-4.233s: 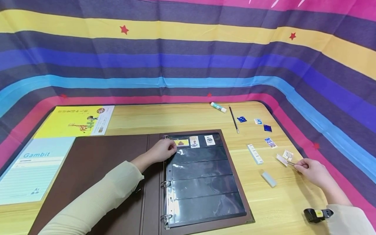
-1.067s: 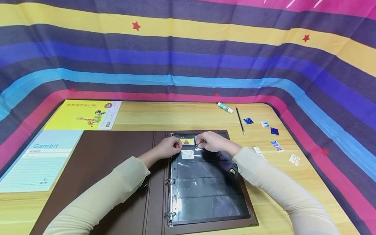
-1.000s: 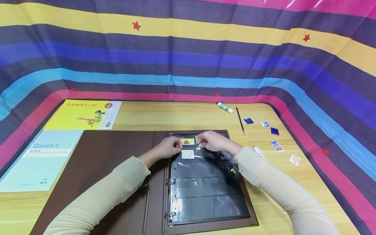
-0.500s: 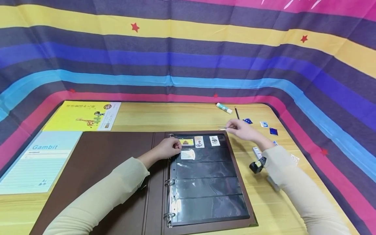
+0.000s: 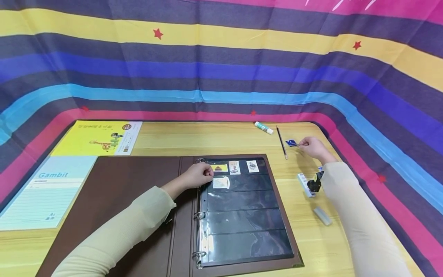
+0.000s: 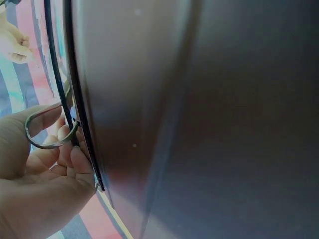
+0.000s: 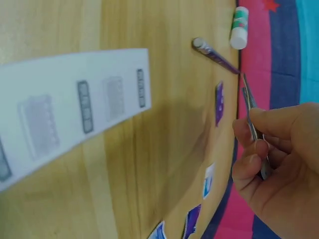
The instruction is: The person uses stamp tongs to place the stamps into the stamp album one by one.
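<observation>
At the top left of the black pocket page [image 5: 242, 221], my left hand [image 5: 195, 175] pinches the page's edge by the upper ring [image 6: 50, 146] of the brown album [image 5: 138, 192]. Three stamps sit in the top row, among them a yellow one [image 5: 219, 168]. A pale stamp [image 5: 221, 182] lies in the second row. My right hand [image 5: 315, 149] holds tweezers [image 7: 253, 115] between thumb and fingers. In the head view their tips overlap a dark blue stamp [image 5: 291, 143] on the table; in the right wrist view the tips stand apart with nothing between them.
A pencil [image 5: 282, 142] and glue stick [image 5: 263, 127] lie behind the right side of the album. A white printed box [image 5: 304, 184] and a grey eraser-like block [image 5: 322, 216] lie beside it. Left are a yellow book [image 5: 93, 138] and a Gambit notebook [image 5: 48, 192].
The right hand carried a pale stamp from the table into the second row, then moved away rightward with the tweezers to the blue stamp. The left hand stays at the page's edge.
</observation>
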Demonstrator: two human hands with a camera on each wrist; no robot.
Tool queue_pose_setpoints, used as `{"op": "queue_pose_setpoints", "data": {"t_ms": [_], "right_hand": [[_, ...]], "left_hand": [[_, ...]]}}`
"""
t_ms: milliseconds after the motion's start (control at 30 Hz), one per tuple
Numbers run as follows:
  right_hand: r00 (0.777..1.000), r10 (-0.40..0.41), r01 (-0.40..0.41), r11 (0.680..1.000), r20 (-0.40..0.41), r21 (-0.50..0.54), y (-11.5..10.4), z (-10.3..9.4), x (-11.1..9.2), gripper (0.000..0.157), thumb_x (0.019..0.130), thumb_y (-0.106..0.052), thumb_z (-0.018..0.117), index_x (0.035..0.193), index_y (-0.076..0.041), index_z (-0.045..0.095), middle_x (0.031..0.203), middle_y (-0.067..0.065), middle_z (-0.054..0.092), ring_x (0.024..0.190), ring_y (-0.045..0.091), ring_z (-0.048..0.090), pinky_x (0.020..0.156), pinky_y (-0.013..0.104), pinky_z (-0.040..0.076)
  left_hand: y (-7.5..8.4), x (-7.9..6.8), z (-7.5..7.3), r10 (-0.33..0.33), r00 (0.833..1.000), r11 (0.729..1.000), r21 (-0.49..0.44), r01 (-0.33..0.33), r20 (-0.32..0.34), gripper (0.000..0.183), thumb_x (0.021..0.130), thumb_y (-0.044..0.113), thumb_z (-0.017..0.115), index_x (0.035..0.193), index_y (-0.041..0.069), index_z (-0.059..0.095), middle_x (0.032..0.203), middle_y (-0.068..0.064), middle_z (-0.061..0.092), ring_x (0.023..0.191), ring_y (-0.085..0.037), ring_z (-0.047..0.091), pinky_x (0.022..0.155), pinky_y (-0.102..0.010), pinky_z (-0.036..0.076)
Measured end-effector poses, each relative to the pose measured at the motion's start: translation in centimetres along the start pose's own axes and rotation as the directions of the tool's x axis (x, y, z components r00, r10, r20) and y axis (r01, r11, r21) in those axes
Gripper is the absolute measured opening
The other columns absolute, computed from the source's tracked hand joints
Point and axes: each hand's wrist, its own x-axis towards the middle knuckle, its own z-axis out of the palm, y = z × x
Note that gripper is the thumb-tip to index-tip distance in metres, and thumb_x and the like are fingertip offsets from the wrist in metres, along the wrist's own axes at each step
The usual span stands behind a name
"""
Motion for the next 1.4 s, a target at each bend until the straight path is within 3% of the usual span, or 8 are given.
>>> {"op": "queue_pose_setpoints", "data": {"t_ms": [400,1033,1400], "right_hand": [[1.0,0.026,-0.024,0.994,0.014,-0.103,0.5,0.3,0.1,0.02,0.082,-0.01,0.046,0.09,0.007,0.053,0.087,0.019,0.051,0.076,0.028,0.043,0.062,0.037,0.035],[0.999,0.024,-0.018,0.993,0.047,-0.116,-0.1,-0.2,-0.3,0.022,0.081,-0.013,0.048,0.093,0.005,0.054,0.09,0.019,0.051,0.078,0.029,0.044,0.062,0.038,0.036],[0.981,0.001,0.027,0.99,0.196,-0.138,1.5,-1.5,-2.5,0.015,0.079,-0.012,0.051,0.084,0.001,0.057,0.08,0.008,0.052,0.073,0.023,0.044,0.061,0.034,0.036]], "left_hand": [[-0.1,0.1,0.0,0.009,1.0,1.0,0.015,-0.009,0.004,0.005,0.074,0.003,0.05,0.072,0.007,0.053,0.067,0.0,0.045,0.06,-0.012,0.042,0.058,-0.025,0.036],[0.0,0.1,0.1,0.006,1.0,1.0,0.016,-0.006,0.005,0.005,0.074,0.003,0.05,0.072,0.007,0.053,0.069,0.0,0.044,0.062,-0.013,0.042,0.058,-0.025,0.036],[-0.1,0.1,0.1,0.015,1.0,0.999,0.042,-0.015,-0.003,0.006,0.073,0.003,0.051,0.071,0.009,0.052,0.068,0.0,0.044,0.062,-0.012,0.042,0.058,-0.025,0.036]]}}
